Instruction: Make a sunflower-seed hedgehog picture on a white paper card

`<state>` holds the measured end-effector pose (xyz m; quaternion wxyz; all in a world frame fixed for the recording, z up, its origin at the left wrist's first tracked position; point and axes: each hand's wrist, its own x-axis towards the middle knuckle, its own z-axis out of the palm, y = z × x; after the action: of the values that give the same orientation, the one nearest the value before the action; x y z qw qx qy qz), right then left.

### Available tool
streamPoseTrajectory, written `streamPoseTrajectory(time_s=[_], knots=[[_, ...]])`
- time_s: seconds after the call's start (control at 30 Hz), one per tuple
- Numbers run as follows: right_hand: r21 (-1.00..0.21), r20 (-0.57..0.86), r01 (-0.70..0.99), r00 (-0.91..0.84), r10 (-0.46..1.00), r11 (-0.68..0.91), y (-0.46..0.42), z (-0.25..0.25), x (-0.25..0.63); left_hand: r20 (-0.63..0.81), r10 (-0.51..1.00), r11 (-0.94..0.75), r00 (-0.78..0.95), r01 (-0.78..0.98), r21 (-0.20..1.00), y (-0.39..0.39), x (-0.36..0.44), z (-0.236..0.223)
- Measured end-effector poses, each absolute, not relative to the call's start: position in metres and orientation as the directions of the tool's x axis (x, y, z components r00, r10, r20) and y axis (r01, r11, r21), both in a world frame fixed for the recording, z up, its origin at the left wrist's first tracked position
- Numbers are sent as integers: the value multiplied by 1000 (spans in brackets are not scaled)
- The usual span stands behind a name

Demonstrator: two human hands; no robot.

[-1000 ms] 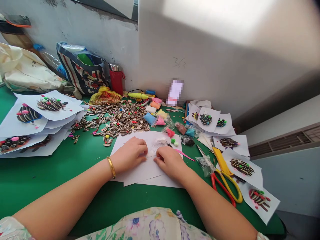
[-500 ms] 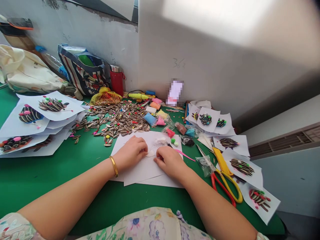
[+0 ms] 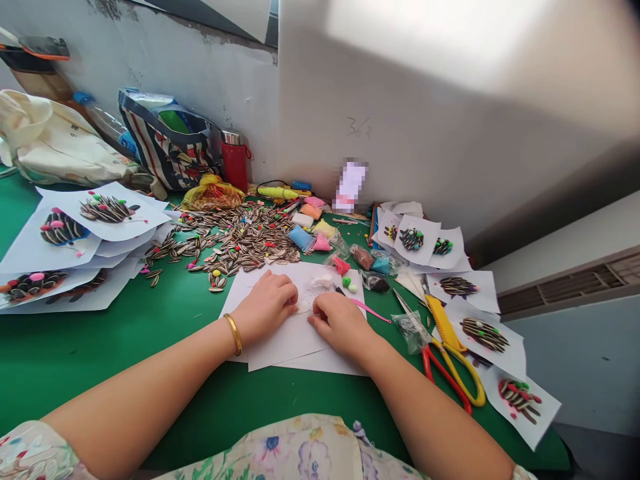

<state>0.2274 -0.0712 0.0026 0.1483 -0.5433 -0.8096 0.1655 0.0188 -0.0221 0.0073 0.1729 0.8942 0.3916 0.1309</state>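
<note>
My left hand [image 3: 267,303], with a gold bracelet [image 3: 233,335] at the wrist, rests on white paper sheets [image 3: 287,350], fingers curled and pressed together. Close by on the right, my right hand [image 3: 343,323] is also curled, thumb against forefinger. What either hand pinches is too small or hidden to make out. Between the fingertips and just beyond them lies a flat, whitish, translucent patch [image 3: 315,292] on the paper. Green and pale green balls [image 3: 349,285] sit beyond my right hand, beside a thin pink stick [image 3: 371,311].
A heap of sunflower seeds [image 3: 250,233] spreads at the back. Small bags of coloured clay [image 3: 301,238] lie right of it. Scissors [image 3: 453,363] and a yellow cutter [image 3: 443,323] lie at right. Papers with seed hedgehogs [image 3: 107,209] flank both sides; a red flask [image 3: 234,163] stands behind.
My left hand has shifted very slightly to the right, closer to my right hand. My right hand stays nearly where it was.
</note>
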Motion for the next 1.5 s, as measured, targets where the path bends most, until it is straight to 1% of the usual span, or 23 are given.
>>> streamPoseTrajectory(time_s=[0.17,0.37,0.6,0.77,1.0,1.2,1.3,1.5], knots=[[-428,59,832,-365,929,354,-71,2,228,94,748,-621,657,643,448,-21,18,8],[-420,61,835,-364,929,355,-72,1,227,91,751,-626,654,661,414,-22,19,7],[-429,61,832,-361,931,351,-72,1,228,111,758,-625,642,668,405,-24,22,5],[-424,62,836,-358,932,349,-72,1,228,135,807,-581,575,734,350,-30,30,3],[-420,47,841,-355,934,341,-71,4,226,149,838,-539,525,754,376,-31,35,1],[-421,41,842,-354,934,338,-72,5,225,158,855,-516,494,780,354,-32,40,-1],[-429,44,837,-355,934,339,-73,5,226,153,853,-515,499,760,395,-29,37,0],[-442,12,837,-353,935,322,-74,11,229,148,858,-484,492,678,554,-17,22,-1]])
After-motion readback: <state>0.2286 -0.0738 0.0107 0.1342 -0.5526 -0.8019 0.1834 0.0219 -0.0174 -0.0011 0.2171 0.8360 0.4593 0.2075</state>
